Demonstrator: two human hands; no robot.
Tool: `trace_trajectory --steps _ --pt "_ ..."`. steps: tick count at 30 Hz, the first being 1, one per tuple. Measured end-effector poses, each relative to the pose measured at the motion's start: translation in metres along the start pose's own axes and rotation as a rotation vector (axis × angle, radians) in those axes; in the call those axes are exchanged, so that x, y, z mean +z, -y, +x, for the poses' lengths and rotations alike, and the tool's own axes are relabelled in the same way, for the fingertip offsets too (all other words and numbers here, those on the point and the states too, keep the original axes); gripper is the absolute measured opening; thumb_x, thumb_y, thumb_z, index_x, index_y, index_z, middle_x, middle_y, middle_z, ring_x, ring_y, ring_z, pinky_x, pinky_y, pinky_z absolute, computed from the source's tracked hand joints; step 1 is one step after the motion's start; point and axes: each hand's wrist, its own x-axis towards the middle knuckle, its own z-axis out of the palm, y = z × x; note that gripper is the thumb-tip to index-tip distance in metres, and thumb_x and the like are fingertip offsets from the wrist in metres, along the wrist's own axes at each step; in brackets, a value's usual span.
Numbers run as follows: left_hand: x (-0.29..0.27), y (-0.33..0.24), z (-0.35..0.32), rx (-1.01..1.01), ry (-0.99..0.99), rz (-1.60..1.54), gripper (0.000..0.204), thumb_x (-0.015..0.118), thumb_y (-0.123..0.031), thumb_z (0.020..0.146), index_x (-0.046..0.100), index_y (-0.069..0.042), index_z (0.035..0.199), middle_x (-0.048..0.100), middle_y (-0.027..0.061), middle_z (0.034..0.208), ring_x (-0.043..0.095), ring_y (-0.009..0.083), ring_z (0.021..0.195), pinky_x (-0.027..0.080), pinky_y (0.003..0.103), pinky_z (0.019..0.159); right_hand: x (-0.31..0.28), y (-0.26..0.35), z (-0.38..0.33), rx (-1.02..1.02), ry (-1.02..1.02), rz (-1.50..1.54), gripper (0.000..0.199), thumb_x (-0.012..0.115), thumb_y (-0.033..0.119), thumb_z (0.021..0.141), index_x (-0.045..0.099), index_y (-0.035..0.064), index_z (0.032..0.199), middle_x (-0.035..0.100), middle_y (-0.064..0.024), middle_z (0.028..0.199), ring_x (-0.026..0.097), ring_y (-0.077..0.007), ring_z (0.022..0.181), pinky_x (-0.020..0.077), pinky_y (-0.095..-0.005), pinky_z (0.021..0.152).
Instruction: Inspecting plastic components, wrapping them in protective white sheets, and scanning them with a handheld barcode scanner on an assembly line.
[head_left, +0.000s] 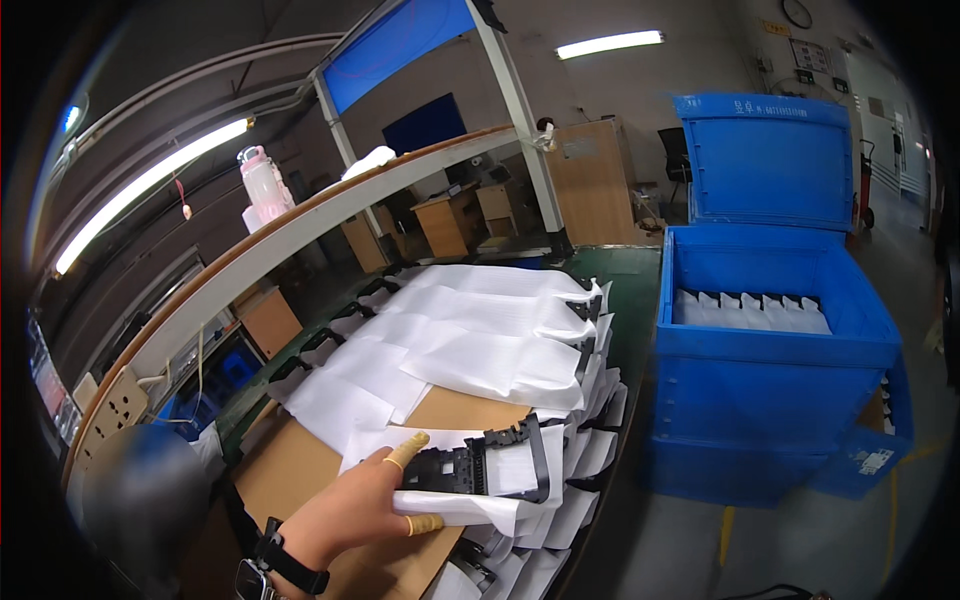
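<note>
As left hand [362, 500] clamps one end | black frame [466, 468] — extends rightward | right hand — can't tell

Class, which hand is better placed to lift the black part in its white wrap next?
Probably the left hand: its fingers hold the black part and its white wrap. The right is out of view.

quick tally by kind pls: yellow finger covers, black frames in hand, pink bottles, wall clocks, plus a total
Yellow finger covers: 2
Black frame in the left hand: 1
Pink bottle: 1
Wall clock: 1
Total: 5
</note>
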Motion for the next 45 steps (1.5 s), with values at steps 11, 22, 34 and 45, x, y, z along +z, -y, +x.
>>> trace_trajectory --steps 11,22,34,45 --pt "0.015 0.026 -0.017 -0.024 0.129 0.080 0.092 0.076 -0.060 0.054 0.045 0.010 0.107 0.053 0.0279 0.105 0.049 0.0401 0.105 0.040 0.039 0.090 0.040 0.039 -0.036 -0.131 0.066 0.035 0.054 0.051 0.028 0.081 0.040 0.0091 0.130 0.042 -0.0157 0.130 0.041 -0.0293 0.118 0.0325 -0.0425 0.092" --pt "0.006 0.022 -0.067 -0.132 -0.032 -0.153 0.072 0.075 -0.046 0.066 0.047 0.002 0.112 0.058 0.0197 0.102 0.057 0.0280 0.097 0.046 0.033 0.081 0.025 0.066 -0.036 -0.310 0.217 0.174 0.053 0.051 0.026 0.082 0.040 0.0074 0.131 0.040 -0.0155 0.132 0.037 -0.0290 0.121 0.0333 -0.0409 0.092" --pt "0.084 0.041 -0.306 -1.032 -0.911 -0.849 0.054 0.066 -0.028 0.082 0.043 0.003 0.120 0.058 0.0123 0.104 0.059 0.0138 0.087 0.049 0.026 0.072 -0.005 0.070 -0.032 -0.222 0.197 0.337 0.059 0.053 0.025 0.080 0.036 0.0029 0.132 0.043 -0.0201 0.129 0.036 -0.0301 0.123 0.0300 -0.0437 0.096" --pt "0.192 0.021 -0.362 -1.253 -1.147 -0.846 0.053 0.063 -0.018 0.084 0.033 0.003 0.123 0.055 0.0125 0.109 0.055 0.0161 0.093 0.045 0.027 0.080 -0.008 0.076 -0.028 -0.123 0.229 0.346 0.063 0.055 0.028 0.081 0.033 0.0007 0.134 0.045 -0.0196 0.124 0.040 -0.0313 0.117 0.0312 -0.0432 0.097"
